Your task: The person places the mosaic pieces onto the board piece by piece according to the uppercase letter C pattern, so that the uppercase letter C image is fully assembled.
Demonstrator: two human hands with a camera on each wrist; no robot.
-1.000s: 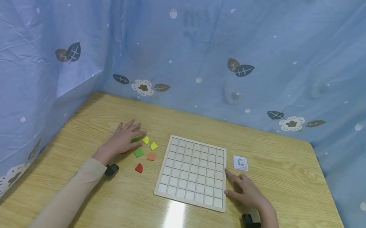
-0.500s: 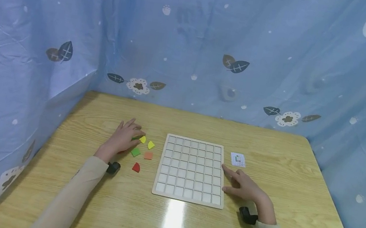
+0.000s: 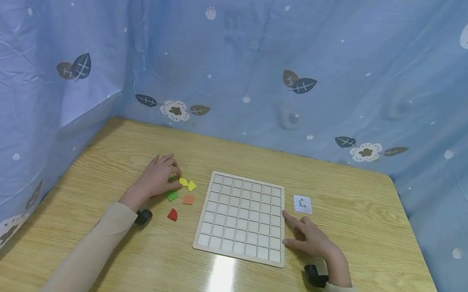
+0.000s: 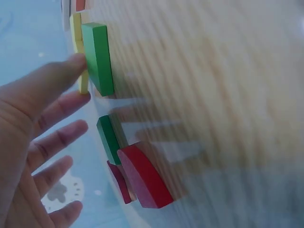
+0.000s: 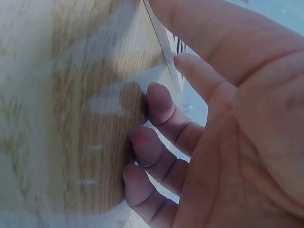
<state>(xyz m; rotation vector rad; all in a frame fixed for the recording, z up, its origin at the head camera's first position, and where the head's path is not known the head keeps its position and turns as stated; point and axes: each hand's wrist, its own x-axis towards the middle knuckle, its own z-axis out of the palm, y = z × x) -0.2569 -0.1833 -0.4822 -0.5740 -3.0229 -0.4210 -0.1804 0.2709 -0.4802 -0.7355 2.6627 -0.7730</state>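
Observation:
My left hand (image 3: 157, 179) pinches a yellow quarter-round piece (image 3: 183, 182) between thumb and index finger; the other fingers are spread in the left wrist view. A second yellow quarter-round piece (image 3: 192, 186) lies close beside it. Around the hand lie a green square tile (image 3: 172, 196), an orange square tile (image 3: 189, 200) and a red quarter-round piece (image 3: 173, 215). Another green piece (image 4: 109, 140) and a dark red piece (image 4: 119, 182) are mostly hidden under the hand in the head view. My right hand (image 3: 315, 239) touches the right edge of the grid board (image 3: 237, 257) with index fingertip and thumb.
A small card (image 3: 302, 204) printed with a coloured grid pattern lies right of the board. The wooden table (image 3: 140, 264) has a blue patterned curtain (image 3: 253, 56) along its back and sides.
My left thumb and index finger have closed on the yellow piece, which has shifted slightly nearer the other yellow one. The right hand stays at the board's edge. The head view has shifted slightly.

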